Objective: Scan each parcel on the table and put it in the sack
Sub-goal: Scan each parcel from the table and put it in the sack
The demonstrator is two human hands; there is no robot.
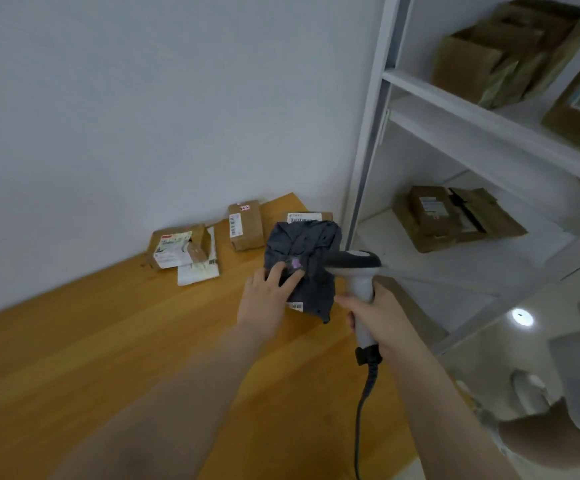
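in the head view, the left hand (270,293) lay on the dark grey bag parcel (307,249), its fingers (290,277) fairly straight and spread across the near left part, pressing rather than curling; the thumb was out of sight. the parcel sat at the far right end of the table (108,341), just in front of the cardboard boxes (245,225) and a white envelope (198,273). the right hand (380,318) was wrapped tight round the handle of the scanner (352,266), whose head hung over the parcel's right side. a purple spot of light (296,263) fell on bare wrinkled plastic by the fingertips, while a barcode label (296,306) showed at the parcel's near edge. to scan well, it seemed best to smooth the bag, keep fingers off the label, and tilt the beam down onto it. no sack could be made out for sure.
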